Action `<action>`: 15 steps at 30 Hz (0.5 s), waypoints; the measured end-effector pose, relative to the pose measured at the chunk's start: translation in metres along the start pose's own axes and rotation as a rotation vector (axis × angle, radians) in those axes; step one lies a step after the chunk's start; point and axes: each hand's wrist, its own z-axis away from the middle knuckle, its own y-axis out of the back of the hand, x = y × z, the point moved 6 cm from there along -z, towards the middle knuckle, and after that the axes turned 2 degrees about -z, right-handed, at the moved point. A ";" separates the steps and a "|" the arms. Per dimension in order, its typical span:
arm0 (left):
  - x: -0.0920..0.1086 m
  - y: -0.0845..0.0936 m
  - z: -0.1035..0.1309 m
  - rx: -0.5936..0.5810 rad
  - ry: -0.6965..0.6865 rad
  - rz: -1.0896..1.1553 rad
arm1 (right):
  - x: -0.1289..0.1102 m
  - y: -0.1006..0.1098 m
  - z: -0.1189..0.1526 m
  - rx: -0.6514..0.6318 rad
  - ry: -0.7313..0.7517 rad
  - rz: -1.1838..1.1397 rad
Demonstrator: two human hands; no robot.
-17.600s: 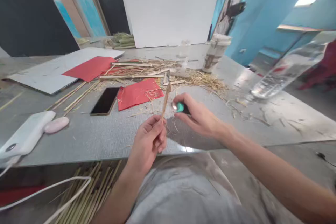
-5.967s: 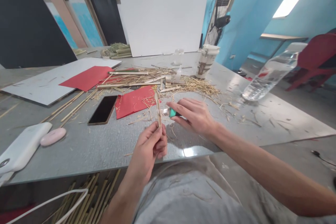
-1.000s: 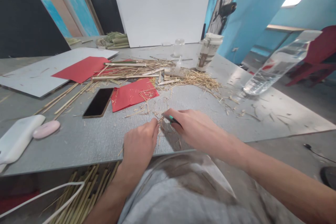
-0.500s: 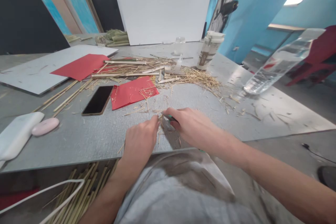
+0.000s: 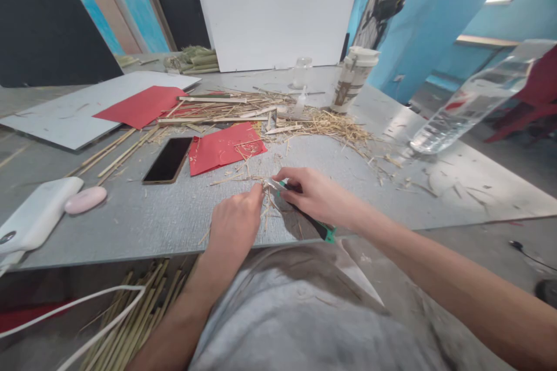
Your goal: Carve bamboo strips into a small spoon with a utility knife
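Near the desk's front edge [image 5: 130,254], the right hand [image 5: 311,192], closed on the cutter [image 5: 321,229], re-angles it toward a mostly hidden strip [image 5: 264,185] pinched by the left hand [image 5: 237,217], probably altering the cut.

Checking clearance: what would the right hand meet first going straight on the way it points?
Likely the left hand, close beyond the tip of the knife that the right hand holds. Depth is unclear, so it might pass just over it.
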 end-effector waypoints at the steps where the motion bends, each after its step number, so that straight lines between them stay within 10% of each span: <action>1: -0.001 0.000 0.000 0.007 0.002 0.003 | -0.001 -0.001 0.001 0.009 -0.004 0.007; 15: -0.004 0.002 -0.001 0.036 0.032 0.038 | -0.014 0.000 0.013 0.018 0.020 0.262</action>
